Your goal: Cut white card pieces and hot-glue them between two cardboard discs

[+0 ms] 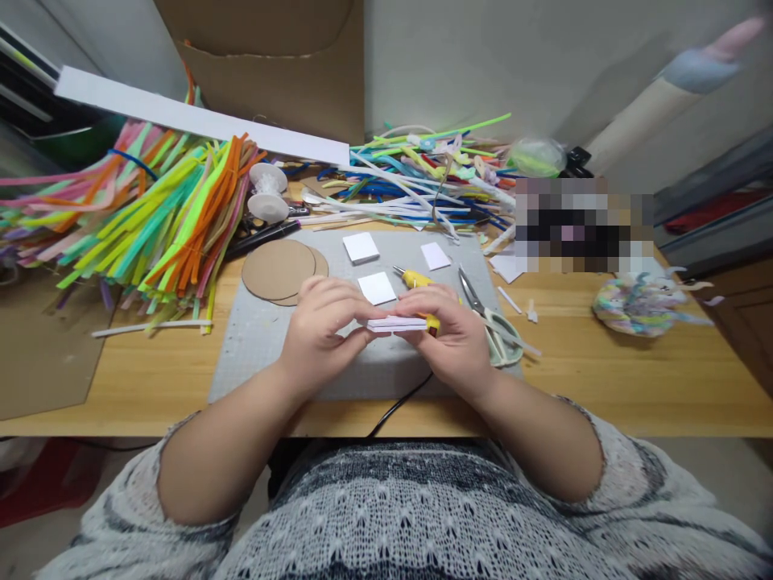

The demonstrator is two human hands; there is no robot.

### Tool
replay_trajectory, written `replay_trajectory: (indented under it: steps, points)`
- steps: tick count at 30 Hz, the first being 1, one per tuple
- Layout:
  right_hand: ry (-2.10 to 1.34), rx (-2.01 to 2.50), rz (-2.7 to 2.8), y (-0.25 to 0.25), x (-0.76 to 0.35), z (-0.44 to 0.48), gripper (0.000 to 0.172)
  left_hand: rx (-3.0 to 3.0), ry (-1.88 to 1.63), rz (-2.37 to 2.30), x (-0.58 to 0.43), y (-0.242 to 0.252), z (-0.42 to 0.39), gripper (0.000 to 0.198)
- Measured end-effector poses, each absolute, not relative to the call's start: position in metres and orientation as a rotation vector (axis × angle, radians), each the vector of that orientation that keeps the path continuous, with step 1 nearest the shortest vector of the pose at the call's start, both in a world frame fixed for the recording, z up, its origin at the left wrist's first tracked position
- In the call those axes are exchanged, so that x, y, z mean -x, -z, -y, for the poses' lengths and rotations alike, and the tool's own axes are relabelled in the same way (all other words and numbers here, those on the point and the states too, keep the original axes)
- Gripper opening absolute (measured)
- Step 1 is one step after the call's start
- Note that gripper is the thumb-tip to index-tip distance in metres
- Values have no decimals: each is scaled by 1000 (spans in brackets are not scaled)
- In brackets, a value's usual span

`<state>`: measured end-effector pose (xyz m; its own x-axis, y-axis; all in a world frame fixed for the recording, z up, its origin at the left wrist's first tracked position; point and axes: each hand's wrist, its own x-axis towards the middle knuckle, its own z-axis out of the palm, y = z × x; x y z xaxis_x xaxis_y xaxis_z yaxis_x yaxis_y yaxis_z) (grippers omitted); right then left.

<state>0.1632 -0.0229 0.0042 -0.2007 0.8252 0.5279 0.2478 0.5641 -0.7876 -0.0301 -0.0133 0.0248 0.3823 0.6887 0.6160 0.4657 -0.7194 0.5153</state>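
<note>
Pinching a thin white stack [395, 324] at both ends, left hand [320, 330] and right hand [450, 334] were closed on it | stack held just above grey mat [254, 346] | yellow glue gun [416, 279] lay partly hidden behind right hand | scissors [489, 318] just beside it

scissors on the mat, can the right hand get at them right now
Probably yes: the scissors lie on the grey mat just beside the right hand, nothing over them. It and the left hand pinch a white stack, though, so it must let go first.
</note>
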Motion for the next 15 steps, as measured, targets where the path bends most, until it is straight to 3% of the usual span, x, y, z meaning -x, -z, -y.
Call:
replay_trajectory:
  steps: [5, 11, 15]
  points:
    - [-652, 888, 1732, -2, -162, 23, 11, -2383, -1252, -1006, 29, -25, 15, 6]
    - [-1046, 882, 1490, 2, -158, 24, 8, -2142, -1207, -999, 23, -25, 16, 10]
    - [-814, 1100, 1696, -1, -161, 24, 33, -2256, -1057, -1199, 27, -27, 14, 11]
